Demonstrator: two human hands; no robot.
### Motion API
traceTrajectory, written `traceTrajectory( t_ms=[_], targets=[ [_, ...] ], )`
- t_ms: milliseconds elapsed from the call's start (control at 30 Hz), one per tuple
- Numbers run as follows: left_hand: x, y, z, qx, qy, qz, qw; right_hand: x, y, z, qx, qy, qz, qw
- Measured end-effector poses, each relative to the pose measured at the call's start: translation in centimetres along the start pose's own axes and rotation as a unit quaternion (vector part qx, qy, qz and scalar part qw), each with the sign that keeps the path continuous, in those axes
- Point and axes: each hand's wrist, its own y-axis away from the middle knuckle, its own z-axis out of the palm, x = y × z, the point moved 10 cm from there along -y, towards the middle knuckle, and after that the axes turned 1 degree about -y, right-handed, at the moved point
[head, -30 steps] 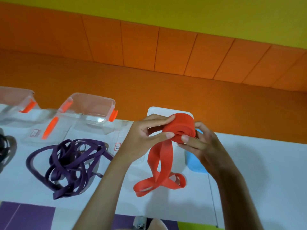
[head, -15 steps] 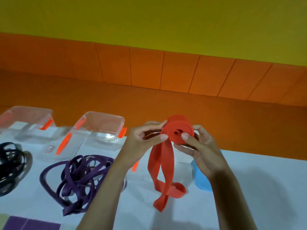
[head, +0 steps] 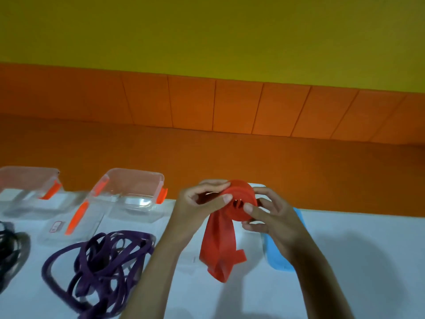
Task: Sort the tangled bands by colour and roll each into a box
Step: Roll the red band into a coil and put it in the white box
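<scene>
A wide red band (head: 239, 201) is partly wound into a roll held up above the white table (head: 368, 249). My left hand (head: 197, 208) pinches the roll's left side between thumb and fingers. My right hand (head: 269, 217) grips its right side, thumb on the face of the roll. The loose tail of the band (head: 218, 254) hangs down, its end just above the table. A tangle of purple bands (head: 101, 268) lies at the lower left. Black bands (head: 9, 249) show at the left edge.
Two clear boxes with orange clips stand at the back left (head: 135, 189) (head: 27, 185), their clear lids (head: 71, 224) lying in front. A white box (head: 259, 186) is mostly hidden behind the roll. A blue lid (head: 278, 256) lies under my right wrist. An orange wall backs the table.
The roll has grown as more band was wound on, and the hanging tail is shorter and lifted off the table. The camera has tilted upward.
</scene>
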Motion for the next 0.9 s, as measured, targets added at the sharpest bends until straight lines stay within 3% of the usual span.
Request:
traceTrajectory(
  t_ms=[233, 400, 533, 733, 900],
  targets=[
    [-1.4, -0.6, 3.4, -0.077, 0.006, -0.046, 0.996, -1.0, 0.1, -3.6, 0.003, 0.007, -0.012, 1.000],
    [-0.9, -1.6, 5.2, -0.048, -0.014, -0.023, 0.998, -0.1, 0.3, -5.6, -0.038, -0.033, 0.039, 0.998],
    [-2.7, -1.2, 6.8, -0.054, 0.008, -0.038, 0.998, 0.6, 1.3, -6.6, -0.093, 0.006, 0.090, 0.992],
    [-5.3, -0.7, 7.3, -0.001, -0.004, -0.056, 0.998, 0.7, 0.9, -7.8, -0.066, 0.002, 0.098, 0.993],
    [-5.7, -0.1, 8.6, -0.026, 0.015, -0.075, 0.997, 0.8, 0.4, -9.0, -0.068, -0.054, 0.092, 0.992]
  ],
)
